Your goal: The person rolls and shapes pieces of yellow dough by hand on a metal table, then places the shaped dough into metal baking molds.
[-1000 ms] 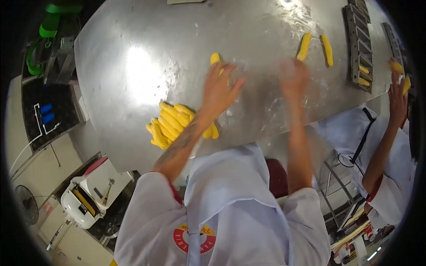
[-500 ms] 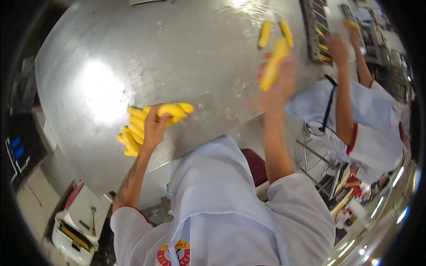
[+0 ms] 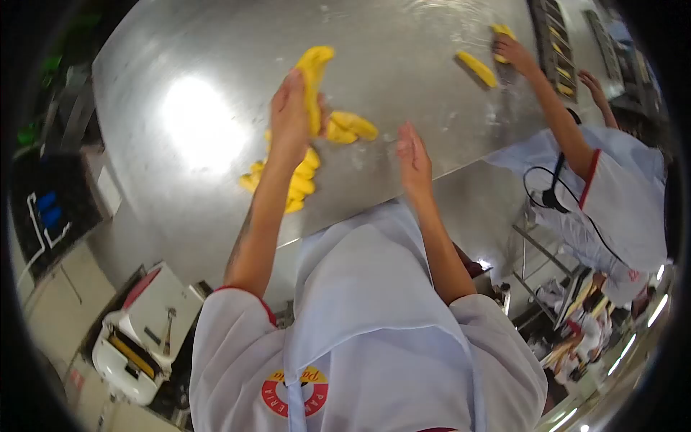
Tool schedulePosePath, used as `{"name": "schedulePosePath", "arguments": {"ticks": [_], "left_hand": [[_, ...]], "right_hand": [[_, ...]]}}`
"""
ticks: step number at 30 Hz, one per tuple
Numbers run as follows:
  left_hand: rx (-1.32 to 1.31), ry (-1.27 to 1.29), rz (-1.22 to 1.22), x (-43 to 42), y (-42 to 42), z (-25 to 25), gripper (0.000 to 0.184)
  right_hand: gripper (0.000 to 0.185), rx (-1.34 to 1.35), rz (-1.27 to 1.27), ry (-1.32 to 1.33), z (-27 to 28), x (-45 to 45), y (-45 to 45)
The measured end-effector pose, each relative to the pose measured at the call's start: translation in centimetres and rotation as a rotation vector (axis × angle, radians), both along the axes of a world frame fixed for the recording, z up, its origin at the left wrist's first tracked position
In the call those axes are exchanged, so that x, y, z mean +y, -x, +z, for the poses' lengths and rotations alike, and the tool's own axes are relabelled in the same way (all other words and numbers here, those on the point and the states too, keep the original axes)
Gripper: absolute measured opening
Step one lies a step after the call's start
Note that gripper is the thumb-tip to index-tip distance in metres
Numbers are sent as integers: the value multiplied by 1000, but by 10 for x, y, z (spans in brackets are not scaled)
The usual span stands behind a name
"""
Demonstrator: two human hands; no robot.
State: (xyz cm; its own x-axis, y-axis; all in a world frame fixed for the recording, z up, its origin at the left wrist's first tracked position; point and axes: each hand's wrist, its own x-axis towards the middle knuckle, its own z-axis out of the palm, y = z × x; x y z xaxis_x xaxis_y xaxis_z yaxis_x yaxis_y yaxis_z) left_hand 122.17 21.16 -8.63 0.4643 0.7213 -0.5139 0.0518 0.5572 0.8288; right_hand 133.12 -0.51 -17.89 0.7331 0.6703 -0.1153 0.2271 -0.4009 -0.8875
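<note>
From where I stand, going by the head view and taking its middle as the hub of the clock, the left hand (image 3: 288, 119) is at 11, curled round a bent yellow piece (image 3: 312, 86) that stands tilted up, its tip hooking over toward 1; I can't tell whether there is more than one in that grip. It looks soft, so squeezing too hard might dent or stretch it, and a loose hold could let it slip, since the right hand (image 3: 414, 158), near half past 1, lends no support: its fingers lie straight, and I see nothing in it. At 12, two loose pieces (image 3: 360, 127) lie on the metal table (image 3: 396, 72) just beside the left hand, where a careless sweep could knock them. The heap (image 3: 301, 186) at 10 is packed close, so its pieces may stick together or deform when pulled apart. Out past 1, a co-worker's hand (image 3: 515, 55) touches another piece (image 3: 502, 32) near the slotted tray (image 3: 540, 43); if both people reached for the single piece (image 3: 476, 68) between them, their hands might bump.
</note>
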Motion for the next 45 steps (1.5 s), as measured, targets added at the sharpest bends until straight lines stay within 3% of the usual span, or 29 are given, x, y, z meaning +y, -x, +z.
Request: {"name": "schedulePosePath", "arguments": {"ticks": [4,7,10,13,15,17,18,20,21,23,26,28,30,31,33,34,35,36,38,41,44,45], "left_hand": [[-53,43,25,26,19,-1,53],[10,-38,27,30,38,-12,55],[293,-234,-124,20,60,-25,49],[442,-384,-319,0,49,-51,50],[473,-514,-502,-8,23,-58,49],[470,-711,-770,-10,-13,-62,48],[572,-1055,-794,-4,-29,-88,51],[706,-1766,-803,-3,-69,-150,57],[687,-1683,-792,-18,-75,-152,57],[666,-1545,-749,-40,-87,-160,57],[666,-1706,-690,-11,-155,-172,56],[734,-1644,-543,29,-219,-189,59],[792,-1933,-412,33,-230,-162,45],[820,-2075,-336,30,-228,-151,38],[590,-1630,-678,2,-180,-189,59],[584,-1507,-798,-32,-146,-166,66],[626,-1392,-948,-60,-113,-143,75],[583,-1335,-1065,-84,-73,-148,80],[633,-1162,-1278,-115,-26,-123,86],[627,-1334,-1019,-88,-46,-135,89],[455,-1645,-920,-15,-104,-186,66],[468,-1608,-838,-1,-124,-190,57]], "right_hand": [[61,-628,272,90,-9,64,18],[58,-601,341,395,-18,106,10],[50,-419,565,292,-52,85,16],[48,281,251,236,-40,46,25],[48,567,-151,36,-26,28,3],[50,328,-184,65,-10,18,-40],[52,-40,-11,207,-13,17,-64],[54,-557,96,422,-51,8,-83],[55,-836,165,508,-62,14,-98],[55,-834,127,419,-75,25,-109],[55,-913,57,334,-87,63,-154],[57,-880,64,400,-79,107,-206],[50,-1116,12,321,-58,117,-223],[51,-1093,64,322,-63,109,-220],[63,-902,231,364,-87,74,-193],[70,-752,286,312,-78,40,-162],[80,-642,407,427,-59,7,-136],[87,-526,470,437,-58,-31,-111],[90,-329,398,430,-37,-75,-85],[84,-568,324,393,-45,-54,-113],[59,-829,496,187,-77,8,-169],[48,-892,505,71,-85,21,-184]]}}
